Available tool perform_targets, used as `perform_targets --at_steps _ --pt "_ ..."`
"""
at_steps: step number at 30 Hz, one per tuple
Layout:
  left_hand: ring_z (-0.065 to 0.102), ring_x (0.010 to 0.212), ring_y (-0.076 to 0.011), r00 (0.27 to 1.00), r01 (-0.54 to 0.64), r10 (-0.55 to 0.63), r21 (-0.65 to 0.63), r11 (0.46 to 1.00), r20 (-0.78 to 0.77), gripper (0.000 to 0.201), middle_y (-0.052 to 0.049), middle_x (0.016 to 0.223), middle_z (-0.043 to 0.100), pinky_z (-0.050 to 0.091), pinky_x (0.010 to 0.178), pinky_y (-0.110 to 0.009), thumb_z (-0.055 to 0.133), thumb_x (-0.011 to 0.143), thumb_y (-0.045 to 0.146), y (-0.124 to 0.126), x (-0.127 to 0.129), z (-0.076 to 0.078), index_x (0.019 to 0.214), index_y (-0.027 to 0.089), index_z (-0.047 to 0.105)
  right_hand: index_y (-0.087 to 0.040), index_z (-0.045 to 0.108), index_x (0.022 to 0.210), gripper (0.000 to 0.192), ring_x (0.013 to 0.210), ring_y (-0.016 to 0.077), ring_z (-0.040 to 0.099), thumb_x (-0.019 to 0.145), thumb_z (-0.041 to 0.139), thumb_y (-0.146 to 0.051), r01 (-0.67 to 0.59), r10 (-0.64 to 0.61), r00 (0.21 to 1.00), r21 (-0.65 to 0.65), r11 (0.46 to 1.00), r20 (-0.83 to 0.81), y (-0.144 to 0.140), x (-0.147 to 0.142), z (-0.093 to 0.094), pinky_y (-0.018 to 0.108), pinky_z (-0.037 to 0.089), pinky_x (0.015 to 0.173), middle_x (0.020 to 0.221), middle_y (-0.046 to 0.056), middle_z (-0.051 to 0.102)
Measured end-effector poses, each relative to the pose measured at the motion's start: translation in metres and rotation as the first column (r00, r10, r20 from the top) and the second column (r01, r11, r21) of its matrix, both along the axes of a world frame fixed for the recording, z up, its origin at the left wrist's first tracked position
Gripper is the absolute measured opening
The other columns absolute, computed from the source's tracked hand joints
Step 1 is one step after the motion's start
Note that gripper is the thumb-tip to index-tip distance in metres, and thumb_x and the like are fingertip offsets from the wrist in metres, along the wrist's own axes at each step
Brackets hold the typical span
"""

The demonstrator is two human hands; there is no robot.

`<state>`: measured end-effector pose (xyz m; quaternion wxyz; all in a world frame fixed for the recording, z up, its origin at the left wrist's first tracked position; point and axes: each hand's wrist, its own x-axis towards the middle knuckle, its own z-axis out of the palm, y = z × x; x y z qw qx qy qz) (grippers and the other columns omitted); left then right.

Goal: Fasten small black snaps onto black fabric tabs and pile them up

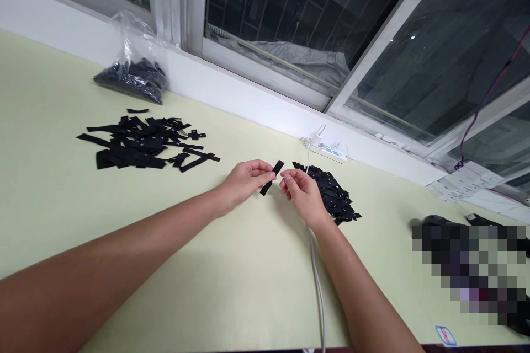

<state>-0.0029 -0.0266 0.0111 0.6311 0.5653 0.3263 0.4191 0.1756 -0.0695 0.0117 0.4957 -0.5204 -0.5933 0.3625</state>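
Black fabric strip (pixel 272 176): left hand (pixel 244 181) and right hand (pixel 302 194) are pinching it; light fingertip grip is risking a drop onto the table (pixel 232 276).

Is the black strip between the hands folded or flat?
Flat, as far as visible: the black strip runs straight and tilted, pinched by the left hand; right hand beside it.

Left hand (pixel 246 177) and right hand (pixel 301 192) pinch a black strip (pixel 272 176).
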Motion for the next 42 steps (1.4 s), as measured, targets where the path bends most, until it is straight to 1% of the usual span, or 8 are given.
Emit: perform_targets --at_steps 3,5,10,18,24,29,33,42 --pt "0.055 0.073 -0.0128 0.998 0.007 -0.006 0.03 1.0 -0.055 0.032 -0.001 0.082 0.065 0.038 0.064 -0.026 0.074 0.076 0.041 -0.001 -0.001 0.0 0.095 0.017 0.065 -0.02 0.064 0.096 0.031 0.063 0.0129 0.056 0.085 0.065 -0.048 -0.02 0.021 0.998 0.019 1.0 -0.056 -0.001 -0.002 0.002 0.026 0.041 0.054 0.076 0.001 0.064" --pt "0.053 0.07 -0.0123 0.997 0.011 -0.007 0.049 0.999 -0.081 0.03 -0.002 0.081 0.066 0.037 0.06 -0.026 0.073 0.077 0.04 -0.002 -0.001 0.0 0.095 0.017 0.065 -0.02 0.065 0.092 0.027 0.062 0.0124 0.055 0.084 0.067 -0.046 -0.023 0.025 0.996 0.024 0.999 -0.087 -0.003 -0.003 0.003 0.027 0.043 0.055 0.075 0.001 0.064" --pt "0.051 0.065 -0.0107 0.995 0.013 -0.001 0.124 0.992 -0.098 0.022 -0.001 0.076 0.064 0.037 0.057 -0.024 0.072 0.077 0.033 -0.003 0.001 -0.001 0.088 0.016 0.065 -0.02 0.067 0.084 0.025 0.059 0.0121 0.055 0.079 0.073 -0.043 -0.027 0.023 0.985 -0.026 0.999 -0.168 -0.006 -0.007 0.007 0.027 0.044 0.055 0.072 0.001 0.066" --pt "0.061 0.073 -0.014 0.991 -0.028 0.062 0.28 0.96 -0.115 0.015 -0.003 0.079 0.069 0.046 0.069 -0.029 0.071 0.076 0.029 -0.004 0.003 -0.002 0.082 0.016 0.065 -0.018 0.066 0.073 0.026 0.06 0.0117 0.054 0.076 0.076 -0.042 -0.083 0.062 0.983 -0.113 0.99 -0.175 -0.005 -0.008 0.006 0.027 0.044 0.058 0.07 0.002 0.066" --pt "0.063 0.072 -0.0151 0.988 -0.043 0.089 0.33 0.943 -0.123 0.014 -0.003 0.078 0.07 0.048 0.068 -0.03 0.07 0.076 0.029 -0.002 0.004 -0.005 0.08 0.017 0.064 -0.018 0.067 0.072 0.027 0.061 0.012 0.055 0.074 0.077 -0.043 -0.074 0.047 0.981 -0.135 0.988 -0.187 -0.006 -0.009 0.006 0.027 0.045 0.058 0.074 0.004 0.069" --pt "0.065 0.078 -0.017 0.989 -0.022 0.07 0.339 0.94 -0.132 0.015 -0.004 0.082 0.071 0.048 0.071 -0.031 0.07 0.078 0.03 -0.001 0.004 -0.009 0.084 0.018 0.063 -0.017 0.067 0.071 0.024 0.061 0.0112 0.054 0.075 0.077 -0.039 -0.062 0.033 0.98 -0.143 0.988 -0.196 -0.005 -0.008 0.005 0.026 0.045 0.058 0.072 0.003 0.067" --pt "0.065 0.08 -0.0172 0.993 -0.014 0.05 0.306 0.952 -0.109 0.017 -0.004 0.083 0.07 0.048 0.071 -0.03 0.07 0.076 0.029 -0.003 0.004 -0.006 0.086 0.018 0.063 -0.018 0.066 0.07 0.023 0.059 0.0105 0.053 0.074 0.076 -0.038 -0.039 0.001 0.974 -0.163 0.986 -0.224 -0.005 -0.007 0.005 0.026 0.044 0.057 0.072 0.002 0.067" --pt "0.063 0.089 -0.018 0.997 0.012 0.007 0.258 0.966 -0.073 0.022 -0.005 0.092 0.068 0.048 0.08 -0.032 0.072 0.074 0.028 -0.006 0.002 -0.001 0.091 0.017 0.065 -0.016 0.065 0.073 0.025 0.059 0.0081 0.052 0.068 0.082 -0.034 -0.104 -0.05 0.888 -0.308 0.946 -0.457 -0.007 -0.002 0.012 0.023 0.044 0.056 0.071 0.0 0.064"
